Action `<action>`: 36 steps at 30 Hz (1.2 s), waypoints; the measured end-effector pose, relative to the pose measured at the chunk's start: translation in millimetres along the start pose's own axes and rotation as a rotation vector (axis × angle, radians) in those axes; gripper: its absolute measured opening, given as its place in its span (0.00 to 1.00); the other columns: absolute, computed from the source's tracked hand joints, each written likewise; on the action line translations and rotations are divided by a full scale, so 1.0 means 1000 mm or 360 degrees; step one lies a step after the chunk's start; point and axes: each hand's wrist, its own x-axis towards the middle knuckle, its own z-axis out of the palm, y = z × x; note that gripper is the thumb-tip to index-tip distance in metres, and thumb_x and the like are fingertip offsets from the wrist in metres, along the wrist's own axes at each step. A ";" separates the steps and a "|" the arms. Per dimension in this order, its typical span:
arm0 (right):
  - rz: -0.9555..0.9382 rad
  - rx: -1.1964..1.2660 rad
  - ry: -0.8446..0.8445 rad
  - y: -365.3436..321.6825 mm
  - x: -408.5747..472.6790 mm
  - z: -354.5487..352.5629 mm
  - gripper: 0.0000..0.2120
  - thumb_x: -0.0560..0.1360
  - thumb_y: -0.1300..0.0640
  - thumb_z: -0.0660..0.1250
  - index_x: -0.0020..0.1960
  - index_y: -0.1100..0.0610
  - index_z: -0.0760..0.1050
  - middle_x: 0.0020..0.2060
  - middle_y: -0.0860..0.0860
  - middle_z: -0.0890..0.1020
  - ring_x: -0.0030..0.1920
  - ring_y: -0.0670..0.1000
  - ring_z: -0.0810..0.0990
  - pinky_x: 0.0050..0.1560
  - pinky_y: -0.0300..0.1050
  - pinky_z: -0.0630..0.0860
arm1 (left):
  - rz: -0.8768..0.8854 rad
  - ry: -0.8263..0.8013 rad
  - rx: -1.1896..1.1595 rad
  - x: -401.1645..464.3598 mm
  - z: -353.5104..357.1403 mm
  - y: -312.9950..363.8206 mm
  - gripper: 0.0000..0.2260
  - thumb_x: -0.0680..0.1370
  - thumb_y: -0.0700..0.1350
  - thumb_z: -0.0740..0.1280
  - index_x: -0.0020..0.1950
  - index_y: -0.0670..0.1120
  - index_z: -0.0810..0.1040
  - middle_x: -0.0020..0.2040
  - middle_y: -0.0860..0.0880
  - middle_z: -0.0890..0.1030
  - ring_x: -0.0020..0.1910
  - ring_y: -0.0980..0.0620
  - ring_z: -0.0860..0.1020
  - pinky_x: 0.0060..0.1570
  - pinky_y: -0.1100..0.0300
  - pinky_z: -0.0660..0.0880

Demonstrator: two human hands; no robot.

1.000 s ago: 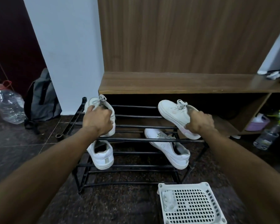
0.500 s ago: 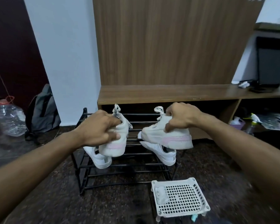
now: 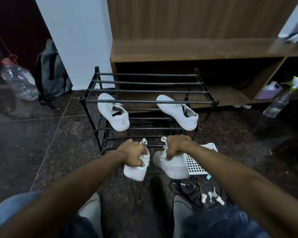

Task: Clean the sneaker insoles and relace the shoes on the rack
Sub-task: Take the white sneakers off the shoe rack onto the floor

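My left hand [image 3: 133, 154] grips a white sneaker with a pink stripe [image 3: 136, 170] by its collar, low over the dark floor in front of the black metal shoe rack [image 3: 150, 101]. My right hand [image 3: 176, 146] grips the matching pink-striped sneaker [image 3: 172, 167] the same way, just to the right. Both heels point toward me. Two other white sneakers stay on the rack's lower shelf, one at the left [image 3: 113, 112] and one at the right [image 3: 178, 111]. The rack's top shelf holds nothing.
A white perforated plastic tray [image 3: 196, 162] lies on the floor right of the held shoes, with black cords and small bottles [image 3: 213, 198] near it. A grey backpack [image 3: 52, 74] and a large water jug [image 3: 19, 81] stand at the left; a spray bottle [image 3: 280, 100] is at the right.
Both hands lifted the pink-striped sneakers off the rack's top shelf and brought them down toward me to just above the floor. The view tilted downward.
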 end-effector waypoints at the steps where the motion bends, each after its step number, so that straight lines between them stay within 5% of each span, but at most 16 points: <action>1: 0.0041 0.0025 0.0027 0.000 0.015 0.018 0.16 0.67 0.47 0.75 0.44 0.54 0.72 0.50 0.50 0.80 0.51 0.53 0.79 0.47 0.42 0.70 | -0.0055 -0.0025 0.0043 0.007 0.023 0.000 0.16 0.73 0.54 0.67 0.34 0.48 0.65 0.40 0.48 0.78 0.45 0.45 0.77 0.46 0.54 0.64; 4: 0.0155 0.0060 0.0182 0.000 0.056 0.069 0.21 0.71 0.48 0.70 0.61 0.54 0.73 0.60 0.52 0.78 0.61 0.55 0.76 0.55 0.45 0.71 | -0.0239 -0.0045 0.0018 0.023 0.081 0.000 0.08 0.74 0.54 0.64 0.41 0.51 0.70 0.51 0.47 0.81 0.55 0.46 0.76 0.56 0.52 0.62; 10: 0.0134 0.0003 0.0422 -0.006 0.110 0.138 0.15 0.75 0.56 0.64 0.61 0.57 0.71 0.58 0.54 0.80 0.58 0.57 0.79 0.53 0.47 0.74 | -0.0349 -0.0051 0.0093 0.052 0.161 -0.002 0.12 0.79 0.53 0.60 0.56 0.50 0.77 0.57 0.49 0.80 0.60 0.47 0.74 0.59 0.50 0.61; 13: 0.0120 -0.0075 0.0459 -0.009 0.126 0.160 0.17 0.75 0.55 0.63 0.62 0.58 0.68 0.54 0.54 0.82 0.55 0.58 0.81 0.52 0.47 0.74 | -0.0304 0.0022 -0.0026 0.063 0.186 -0.006 0.10 0.77 0.52 0.61 0.51 0.50 0.79 0.53 0.52 0.81 0.57 0.49 0.75 0.57 0.50 0.61; 17: 0.0132 -0.0164 0.0482 -0.006 0.142 0.181 0.16 0.76 0.58 0.62 0.63 0.58 0.66 0.51 0.53 0.84 0.53 0.57 0.82 0.51 0.47 0.74 | -0.0210 0.0040 -0.0020 0.072 0.210 -0.009 0.07 0.65 0.53 0.71 0.33 0.51 0.78 0.36 0.55 0.81 0.39 0.52 0.80 0.42 0.54 0.58; 22: 0.0113 -0.0118 0.0408 -0.004 0.156 0.198 0.18 0.76 0.58 0.62 0.64 0.60 0.64 0.51 0.55 0.84 0.51 0.58 0.83 0.55 0.47 0.73 | -0.0241 -0.0095 -0.0174 0.080 0.227 -0.008 0.10 0.77 0.50 0.64 0.55 0.50 0.79 0.60 0.50 0.78 0.62 0.48 0.72 0.57 0.53 0.58; 30: 0.0056 -0.0059 0.0229 0.010 0.153 0.198 0.18 0.79 0.51 0.61 0.65 0.58 0.67 0.58 0.56 0.80 0.58 0.60 0.79 0.56 0.50 0.72 | -0.0145 -0.0190 -0.0194 0.081 0.220 -0.012 0.11 0.77 0.50 0.63 0.57 0.50 0.78 0.59 0.49 0.78 0.63 0.48 0.70 0.61 0.52 0.64; 33: -0.0033 -0.0009 0.0283 0.021 0.152 0.171 0.16 0.79 0.46 0.59 0.59 0.55 0.73 0.56 0.57 0.80 0.56 0.60 0.79 0.51 0.49 0.73 | -0.0120 0.0047 -0.0228 0.082 0.199 -0.024 0.16 0.76 0.54 0.57 0.53 0.51 0.80 0.52 0.51 0.82 0.57 0.49 0.76 0.57 0.53 0.71; 36: -0.0013 -0.0026 0.0674 0.038 0.150 0.116 0.14 0.80 0.46 0.57 0.55 0.54 0.75 0.48 0.56 0.82 0.48 0.59 0.81 0.43 0.47 0.73 | -0.0053 0.0606 -0.0235 0.087 0.154 -0.041 0.18 0.74 0.52 0.55 0.44 0.50 0.84 0.39 0.51 0.83 0.40 0.47 0.80 0.37 0.57 0.77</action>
